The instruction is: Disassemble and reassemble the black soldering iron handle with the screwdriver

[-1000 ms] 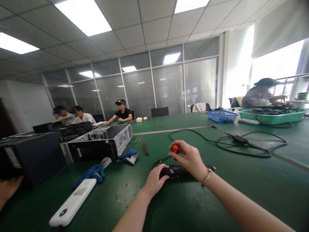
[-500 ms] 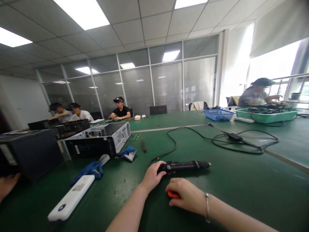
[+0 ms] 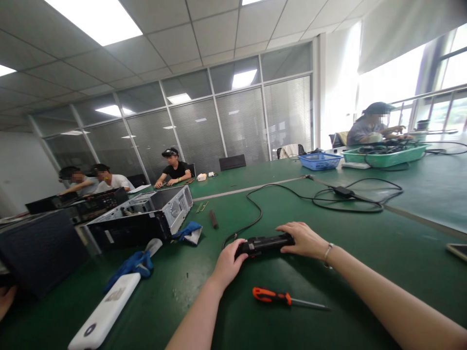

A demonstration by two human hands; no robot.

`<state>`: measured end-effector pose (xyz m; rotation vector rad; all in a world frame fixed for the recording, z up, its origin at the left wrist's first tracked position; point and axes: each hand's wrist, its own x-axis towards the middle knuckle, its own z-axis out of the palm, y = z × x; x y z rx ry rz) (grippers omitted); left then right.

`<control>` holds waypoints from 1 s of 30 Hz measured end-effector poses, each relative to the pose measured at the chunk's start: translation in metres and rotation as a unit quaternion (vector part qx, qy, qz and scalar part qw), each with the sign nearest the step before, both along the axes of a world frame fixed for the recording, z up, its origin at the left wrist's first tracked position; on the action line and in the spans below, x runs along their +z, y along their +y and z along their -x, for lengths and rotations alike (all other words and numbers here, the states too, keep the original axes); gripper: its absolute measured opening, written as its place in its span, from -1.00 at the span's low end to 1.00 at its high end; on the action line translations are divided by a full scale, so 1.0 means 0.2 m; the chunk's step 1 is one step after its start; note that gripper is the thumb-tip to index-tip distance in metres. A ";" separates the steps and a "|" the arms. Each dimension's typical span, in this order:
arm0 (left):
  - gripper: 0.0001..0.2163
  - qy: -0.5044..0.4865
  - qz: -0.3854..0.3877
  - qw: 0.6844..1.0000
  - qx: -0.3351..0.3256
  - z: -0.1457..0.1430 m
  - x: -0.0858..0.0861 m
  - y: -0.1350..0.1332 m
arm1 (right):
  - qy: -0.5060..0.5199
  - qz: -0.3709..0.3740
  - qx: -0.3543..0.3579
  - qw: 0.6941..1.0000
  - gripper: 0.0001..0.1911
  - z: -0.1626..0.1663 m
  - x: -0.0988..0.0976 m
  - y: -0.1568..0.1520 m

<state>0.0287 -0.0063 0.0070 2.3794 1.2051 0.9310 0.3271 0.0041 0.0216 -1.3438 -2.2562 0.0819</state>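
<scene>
A black electric screwdriver (image 3: pixel 268 244) with a cord at its left end lies across the green table in front of me. My left hand (image 3: pixel 229 261) grips its corded end, thumb on the near side. Around the other end my right hand (image 3: pixel 303 240) is closed, hiding the tip. Closer to me, apart from both hands, an orange and black hand screwdriver (image 3: pixel 272 296) rests on the table, its metal shaft pointing right.
An opened computer case (image 3: pixel 146 214) stands at left, near blue gloves (image 3: pixel 131 270) and a white power bank-like block (image 3: pixel 105 311). Blue (image 3: pixel 320 161) and green baskets (image 3: pixel 386 155) sit far right. A black cable (image 3: pixel 259 209) trails across the table. Several people sit around it.
My right hand has let go of the orange hand screwdriver and moved up and right onto the electric screwdriver's far end. My left hand keeps its hold. The view has shifted right.
</scene>
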 end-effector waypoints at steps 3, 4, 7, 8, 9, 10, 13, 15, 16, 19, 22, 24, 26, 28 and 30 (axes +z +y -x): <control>-0.68 0.002 -0.009 1.000 0.003 0.00 0.00 -0.01 | -0.013 0.029 0.009 0.999 -0.50 -0.04 -0.03 0.00; -0.68 0.003 -0.016 1.000 0.006 0.00 0.00 -0.01 | -0.013 0.026 0.012 1.000 -0.52 -0.04 -0.03 0.00; -0.67 0.007 -0.040 0.999 0.011 0.00 0.01 -0.02 | -0.009 0.011 0.021 1.000 -0.54 -0.04 -0.03 -0.02; -0.66 0.010 -0.047 0.999 0.013 0.01 0.01 -0.02 | -0.009 0.007 0.025 1.000 -0.55 -0.04 -0.03 -0.02; -0.65 0.012 -0.053 0.998 0.016 0.01 0.01 -0.03 | -0.011 0.005 0.025 1.000 -0.55 -0.04 -0.03 -0.03; -0.65 0.015 -0.058 0.998 0.021 0.02 0.02 -0.03 | -0.012 0.003 0.023 1.000 -0.55 -0.04 -0.03 -0.03; -0.64 0.020 -0.070 0.996 0.042 0.05 0.02 -0.02 | -0.004 0.004 0.002 1.000 -0.56 -0.06 -0.03 -0.02; -0.64 0.026 -0.073 0.995 0.056 0.07 0.00 -0.01 | 0.008 0.006 -0.023 1.000 -0.56 -0.10 -0.04 -0.01; -0.64 0.031 -0.071 0.995 0.062 0.08 -0.01 0.00 | 0.013 0.007 -0.040 0.999 -0.56 -0.13 -0.05 -0.01; -0.71 0.051 -0.055 0.995 0.066 0.10 -0.04 0.03 | 0.013 0.003 -0.105 0.994 -0.55 -0.25 -0.08 0.00; -0.81 0.072 -0.047 0.995 0.053 0.11 -0.05 0.05 | -0.005 -0.008 -0.193 0.981 -0.53 -0.40 -0.12 0.01; -0.81 0.079 -0.047 0.994 0.053 0.11 -0.05 0.05 | -0.018 -0.011 -0.263 0.964 -0.51 -0.51 -0.15 0.01; -0.80 0.082 -0.047 0.994 0.053 0.11 -0.04 0.05 | -0.027 -0.008 -0.332 0.943 -0.50 -0.62 -0.18 0.01; -0.79 0.084 -0.046 0.994 0.052 0.11 -0.04 0.05 | -0.026 0.002 -0.392 0.920 -0.50 -0.74 -0.20 0.01; -0.79 0.084 -0.041 0.994 0.050 0.12 -0.04 0.05 | -0.016 0.017 -0.442 0.897 -0.51 -0.85 -0.21 0.00</control>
